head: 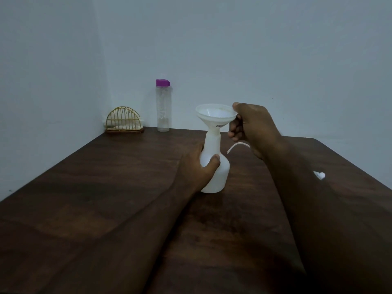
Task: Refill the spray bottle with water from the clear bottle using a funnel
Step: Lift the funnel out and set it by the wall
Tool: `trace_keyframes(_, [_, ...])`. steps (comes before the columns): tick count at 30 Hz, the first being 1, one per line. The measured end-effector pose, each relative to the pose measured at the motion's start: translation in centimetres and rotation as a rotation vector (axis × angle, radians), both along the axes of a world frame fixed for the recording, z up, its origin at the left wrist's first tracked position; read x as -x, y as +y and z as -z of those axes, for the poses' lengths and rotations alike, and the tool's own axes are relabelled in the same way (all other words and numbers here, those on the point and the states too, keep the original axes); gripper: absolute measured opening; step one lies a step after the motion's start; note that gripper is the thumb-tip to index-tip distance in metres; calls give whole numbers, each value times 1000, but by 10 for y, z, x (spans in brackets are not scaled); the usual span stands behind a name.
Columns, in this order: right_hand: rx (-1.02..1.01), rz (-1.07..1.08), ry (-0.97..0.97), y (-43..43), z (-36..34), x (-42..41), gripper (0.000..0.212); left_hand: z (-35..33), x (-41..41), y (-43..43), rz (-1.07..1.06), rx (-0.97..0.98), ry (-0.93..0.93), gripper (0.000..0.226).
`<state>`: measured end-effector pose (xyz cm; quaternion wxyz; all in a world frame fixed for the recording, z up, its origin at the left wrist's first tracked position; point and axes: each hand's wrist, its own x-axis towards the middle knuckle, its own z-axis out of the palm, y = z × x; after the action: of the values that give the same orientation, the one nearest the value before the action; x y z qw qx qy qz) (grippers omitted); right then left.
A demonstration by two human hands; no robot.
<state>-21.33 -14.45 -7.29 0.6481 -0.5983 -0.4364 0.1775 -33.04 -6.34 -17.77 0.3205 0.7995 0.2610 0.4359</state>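
Observation:
A white spray bottle (218,170) stands upright mid-table with its spray head off. My left hand (197,166) is wrapped around its body from the left. A white funnel (215,115) sits in the bottle's neck, and my right hand (252,126) pinches the funnel's right rim. The clear bottle (163,111) with a purple cap stands shut at the back of the table, near the wall. A thin white dip tube (236,145) lies behind my right wrist; a white piece (319,175), partly hidden by my right forearm, lies to the right.
The dark wooden table (106,187) fills the lower view and meets a pale wall at the back and left. A gold wire napkin holder (125,122) sits in the back left corner.

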Motion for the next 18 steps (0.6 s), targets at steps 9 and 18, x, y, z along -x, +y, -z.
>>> trace_keyframes(9, [46,36,6,4,-9,1,25,-1,1,1,-50,-39,15,44])
trace_keyframes(18, [-49,2,82,-1,9,2,29,0,0,2,-57,-43,4,42])
